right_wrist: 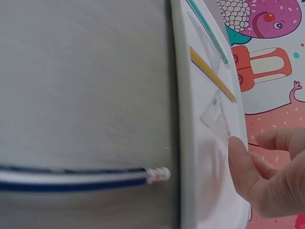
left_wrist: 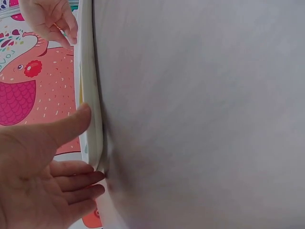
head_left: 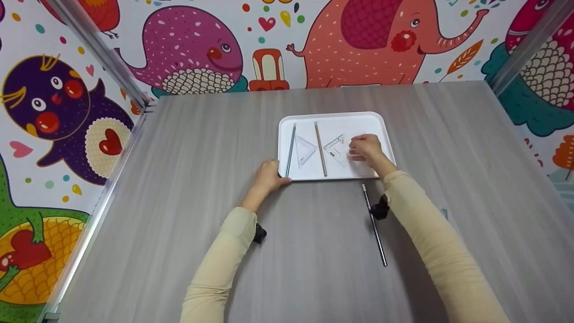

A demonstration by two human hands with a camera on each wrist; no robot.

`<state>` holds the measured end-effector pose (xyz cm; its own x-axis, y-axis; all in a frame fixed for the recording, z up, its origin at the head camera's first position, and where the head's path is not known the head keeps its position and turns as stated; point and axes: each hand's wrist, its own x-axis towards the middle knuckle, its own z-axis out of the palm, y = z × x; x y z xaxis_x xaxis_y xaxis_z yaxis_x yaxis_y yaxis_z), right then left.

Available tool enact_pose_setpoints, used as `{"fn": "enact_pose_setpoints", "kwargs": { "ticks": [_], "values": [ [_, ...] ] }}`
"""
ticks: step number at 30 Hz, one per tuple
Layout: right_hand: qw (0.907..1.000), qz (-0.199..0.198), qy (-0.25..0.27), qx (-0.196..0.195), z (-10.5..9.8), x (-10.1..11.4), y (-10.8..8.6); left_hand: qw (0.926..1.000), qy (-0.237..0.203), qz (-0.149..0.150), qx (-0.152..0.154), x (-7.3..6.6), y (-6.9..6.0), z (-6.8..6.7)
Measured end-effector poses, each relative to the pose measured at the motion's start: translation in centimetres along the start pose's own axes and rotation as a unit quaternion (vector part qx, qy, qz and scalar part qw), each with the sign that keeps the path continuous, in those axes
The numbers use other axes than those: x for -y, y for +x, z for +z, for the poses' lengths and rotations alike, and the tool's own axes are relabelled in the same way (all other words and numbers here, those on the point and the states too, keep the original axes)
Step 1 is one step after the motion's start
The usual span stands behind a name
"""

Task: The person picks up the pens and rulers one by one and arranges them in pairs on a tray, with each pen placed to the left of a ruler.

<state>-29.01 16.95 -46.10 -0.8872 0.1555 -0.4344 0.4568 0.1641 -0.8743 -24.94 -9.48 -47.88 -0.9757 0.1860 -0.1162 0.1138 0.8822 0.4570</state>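
Note:
A white tray (head_left: 332,117) lies on the table. My left hand (head_left: 267,176) holds its front left corner, thumb along the front edge, fingers at the side. My right hand (head_left: 367,148) hovers over the tray's right part, fingers loosely bent, thumb apart from them (right_wrist: 276,176); I see nothing held. From left to right in the tray lie a teal pencil (right_wrist: 209,33), a clear set square (head_left: 306,151), a yellow pencil (right_wrist: 212,74) and another clear set square (head_left: 334,148), near my right fingers. A dark blue-and-white striped pencil (head_left: 376,229) lies on the table before the tray.
The grey wood-grain table (head_left: 188,148) reaches back to a wall printed with cartoon animals (head_left: 193,49). Metal posts stand at its back corners. A small teal-marked thing (head_left: 444,213) shows beside my right sleeve, mostly hidden.

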Motion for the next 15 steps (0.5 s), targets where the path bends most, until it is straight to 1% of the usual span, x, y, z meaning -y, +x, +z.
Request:
{"fn": "enact_pose_setpoints", "kwargs": {
  "ticks": [8,13,15],
  "values": [
    [0.9989,-0.019,-0.036,-0.021,-1.1,0.2,-0.4,0.9999,0.012,0.001,0.004,-0.2,0.0,0.1],
    [0.9965,-0.039,-0.070,-0.022,-1.5,-0.1,-0.8,1.0000,0.005,0.001,0.006,-0.1,0.1,0.0],
    [0.9945,-0.054,-0.088,-0.022,-1.5,-0.2,-1.0,1.0000,0.003,-0.001,0.007,-0.1,0.1,0.0]
  ]
}}
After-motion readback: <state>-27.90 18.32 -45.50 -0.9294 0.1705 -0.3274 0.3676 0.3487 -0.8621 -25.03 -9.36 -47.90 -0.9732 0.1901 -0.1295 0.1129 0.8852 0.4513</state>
